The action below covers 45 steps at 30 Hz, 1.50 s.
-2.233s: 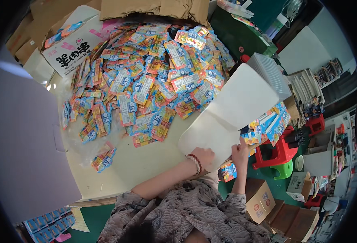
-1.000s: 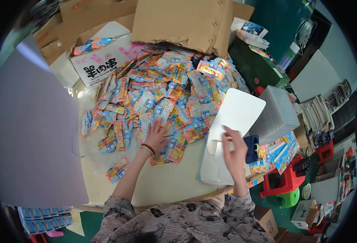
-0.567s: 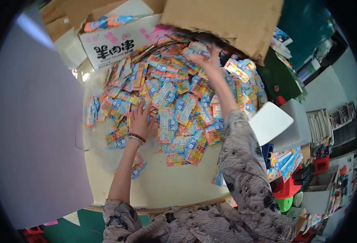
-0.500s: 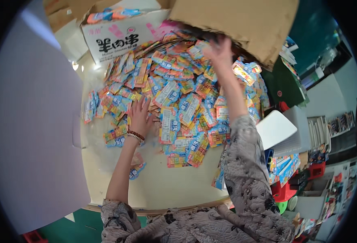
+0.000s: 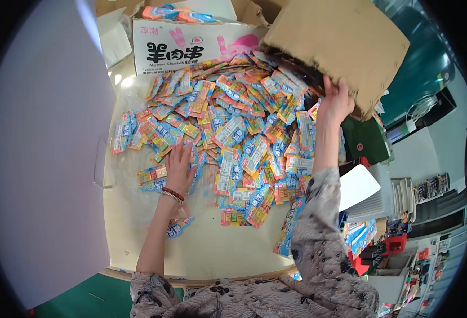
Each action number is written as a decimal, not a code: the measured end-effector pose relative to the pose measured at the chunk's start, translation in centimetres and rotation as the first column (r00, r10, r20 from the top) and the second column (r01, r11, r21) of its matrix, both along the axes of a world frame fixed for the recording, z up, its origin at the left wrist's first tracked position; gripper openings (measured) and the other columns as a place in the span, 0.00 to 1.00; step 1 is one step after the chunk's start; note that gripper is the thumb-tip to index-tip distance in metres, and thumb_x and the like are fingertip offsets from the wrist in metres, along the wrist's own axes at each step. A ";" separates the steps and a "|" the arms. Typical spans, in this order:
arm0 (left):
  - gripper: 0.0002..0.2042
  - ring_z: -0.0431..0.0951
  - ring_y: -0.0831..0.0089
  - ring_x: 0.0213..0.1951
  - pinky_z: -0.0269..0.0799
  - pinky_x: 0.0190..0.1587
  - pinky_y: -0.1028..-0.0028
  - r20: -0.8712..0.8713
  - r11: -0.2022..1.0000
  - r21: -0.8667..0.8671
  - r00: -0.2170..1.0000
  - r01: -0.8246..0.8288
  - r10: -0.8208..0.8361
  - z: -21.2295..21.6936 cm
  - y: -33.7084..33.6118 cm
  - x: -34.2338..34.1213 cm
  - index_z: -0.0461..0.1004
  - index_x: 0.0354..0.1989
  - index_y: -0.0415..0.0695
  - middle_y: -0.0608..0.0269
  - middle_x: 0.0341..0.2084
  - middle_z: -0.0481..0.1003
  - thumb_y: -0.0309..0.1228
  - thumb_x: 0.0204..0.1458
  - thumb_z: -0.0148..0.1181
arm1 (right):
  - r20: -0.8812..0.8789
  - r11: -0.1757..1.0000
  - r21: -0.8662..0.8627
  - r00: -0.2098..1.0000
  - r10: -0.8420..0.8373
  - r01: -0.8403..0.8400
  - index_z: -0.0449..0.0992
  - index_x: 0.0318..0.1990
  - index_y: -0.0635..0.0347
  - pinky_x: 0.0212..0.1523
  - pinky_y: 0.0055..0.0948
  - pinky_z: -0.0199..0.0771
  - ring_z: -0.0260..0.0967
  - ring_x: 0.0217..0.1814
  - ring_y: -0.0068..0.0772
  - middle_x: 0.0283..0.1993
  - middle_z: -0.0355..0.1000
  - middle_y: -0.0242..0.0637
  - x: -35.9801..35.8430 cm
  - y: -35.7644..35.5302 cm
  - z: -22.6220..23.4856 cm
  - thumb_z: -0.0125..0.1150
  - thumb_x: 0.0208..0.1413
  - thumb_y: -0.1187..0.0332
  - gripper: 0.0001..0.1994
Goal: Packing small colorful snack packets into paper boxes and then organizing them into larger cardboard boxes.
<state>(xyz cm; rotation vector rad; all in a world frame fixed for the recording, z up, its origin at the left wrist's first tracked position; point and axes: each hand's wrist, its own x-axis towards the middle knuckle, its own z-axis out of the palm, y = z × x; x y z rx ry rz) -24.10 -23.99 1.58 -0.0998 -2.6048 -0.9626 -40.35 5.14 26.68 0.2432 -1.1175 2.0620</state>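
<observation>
A large pile of small flat candy packets, blue with yellow and pink, covers the table. My left hand lies palm down on the packets at the pile's near left, fingers stretched and holding nothing. At the far right, a brown cardboard box is tipped with its dark opening toward the pile. My right hand has its fingers at the box's torn lower rim and appears to grip it. The inside of the box is mostly hidden.
A white printed carton with orange and blue packs in it stands behind the pile. A pale panel borders the table's left. To the right are a white lid-like board, a grey plastic bin and a green box.
My right hand has moved rightward and nearer along the cardboard box's rim. My left hand stays on the packets. The whole view has shifted slightly.
</observation>
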 end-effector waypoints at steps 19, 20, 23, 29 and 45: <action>0.34 0.57 0.56 0.64 0.51 0.63 0.60 -0.134 0.679 0.659 0.939 0.323 -0.316 6.0 9.9 -2.0 0.46 0.67 0.40 0.48 0.64 0.54 0.40 0.57 0.54 | 0.173 0.950 -0.186 0.943 0.285 -0.253 0.76 0.36 0.64 0.46 0.30 0.77 0.78 0.34 0.35 0.32 0.77 0.33 22.1 -1.6 -4.3 0.54 0.59 0.72 0.06; 0.34 0.57 0.56 0.64 0.50 0.64 0.60 -0.116 0.390 0.880 0.919 0.271 -0.377 6.7 10.3 -2.3 0.46 0.67 0.40 0.49 0.65 0.54 0.45 0.59 0.50 | 0.198 0.947 -0.170 0.932 0.305 -0.273 0.76 0.37 0.63 0.45 0.30 0.77 0.78 0.35 0.35 0.33 0.77 0.33 22.4 -1.5 -4.4 0.54 0.59 0.72 0.06; 0.35 0.55 0.54 0.65 0.47 0.65 0.58 -0.388 -0.225 0.921 0.779 0.317 -0.493 12.8 11.7 -2.8 0.49 0.66 0.43 0.50 0.64 0.54 0.56 0.59 0.39 | 0.156 0.945 -0.156 0.937 0.312 -0.289 0.76 0.36 0.63 0.43 0.32 0.78 0.78 0.35 0.36 0.33 0.77 0.34 23.0 -1.1 -3.7 0.54 0.59 0.72 0.06; 0.30 0.56 0.61 0.64 0.50 0.65 0.55 -0.648 -0.806 0.578 0.674 0.131 -0.355 19.1 11.9 -3.7 0.53 0.64 0.44 0.57 0.63 0.57 0.50 0.59 0.45 | 0.253 0.932 -0.230 0.908 0.335 -0.280 0.76 0.36 0.62 0.41 0.36 0.80 0.78 0.35 0.38 0.35 0.77 0.37 23.6 -0.8 -5.0 0.54 0.59 0.71 0.06; 0.17 0.67 0.72 0.57 0.62 0.62 0.67 -0.562 -0.731 0.664 0.750 0.159 -0.348 15.0 1.7 -5.0 0.66 0.56 0.39 0.60 0.55 0.69 0.32 0.62 0.46 | 0.091 0.375 -0.140 0.366 0.926 -0.916 0.35 0.70 0.54 0.70 0.54 0.39 0.34 0.74 0.50 0.73 0.36 0.44 25.9 1.9 -8.7 0.59 0.35 0.29 0.61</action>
